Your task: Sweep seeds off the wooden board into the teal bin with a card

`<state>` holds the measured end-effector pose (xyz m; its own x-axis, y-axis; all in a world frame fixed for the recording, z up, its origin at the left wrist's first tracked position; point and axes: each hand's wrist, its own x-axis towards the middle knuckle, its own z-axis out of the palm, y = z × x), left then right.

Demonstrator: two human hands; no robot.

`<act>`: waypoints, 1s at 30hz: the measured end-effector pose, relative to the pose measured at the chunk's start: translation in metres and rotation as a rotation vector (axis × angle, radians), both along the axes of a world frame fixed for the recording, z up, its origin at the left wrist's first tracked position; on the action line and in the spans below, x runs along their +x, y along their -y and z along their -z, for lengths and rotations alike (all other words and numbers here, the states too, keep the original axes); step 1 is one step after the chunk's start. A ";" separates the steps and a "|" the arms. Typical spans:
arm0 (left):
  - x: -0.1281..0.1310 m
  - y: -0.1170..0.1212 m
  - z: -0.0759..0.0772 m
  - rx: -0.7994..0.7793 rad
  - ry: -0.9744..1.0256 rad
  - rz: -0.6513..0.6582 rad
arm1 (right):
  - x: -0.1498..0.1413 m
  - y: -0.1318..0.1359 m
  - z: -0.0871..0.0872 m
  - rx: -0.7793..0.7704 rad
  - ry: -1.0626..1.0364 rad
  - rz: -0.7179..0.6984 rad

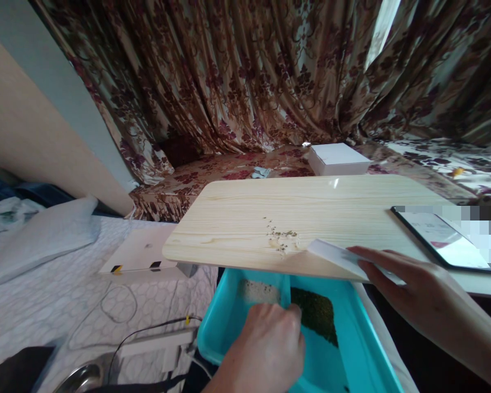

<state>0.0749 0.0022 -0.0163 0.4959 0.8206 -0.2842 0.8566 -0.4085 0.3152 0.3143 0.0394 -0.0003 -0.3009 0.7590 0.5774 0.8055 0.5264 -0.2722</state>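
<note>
Scattered grains (284, 240) lay near the front edge of the pale wooden surface (237, 213). Just beside them we noted a white card (331, 254), pinched firmly between thumb and fingers of the right hand (409, 281). The left hand (268, 346) hung over the blue bin (364, 338); fingertips hidden, so we could not tell how far its grip was closed or what it held. Within the bin: pale grains (257, 291) left of a divider, dark green ones (317, 311) right. We judged the step to be gathering spilled grains; next called for a low, controlled sweep, with the bin beneath the edge.
</note>
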 end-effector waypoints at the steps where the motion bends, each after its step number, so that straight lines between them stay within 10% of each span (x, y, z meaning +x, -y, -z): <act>1: 0.006 0.001 0.000 0.002 -0.005 0.021 | -0.003 0.001 0.002 -0.006 -0.006 -0.012; 16: 0.026 0.001 -0.002 -0.028 0.006 0.169 | -0.052 0.026 -0.003 -0.184 -0.021 -0.285; 30: 0.019 0.001 0.003 0.062 0.031 0.144 | -0.032 -0.004 0.004 -0.041 0.038 -0.105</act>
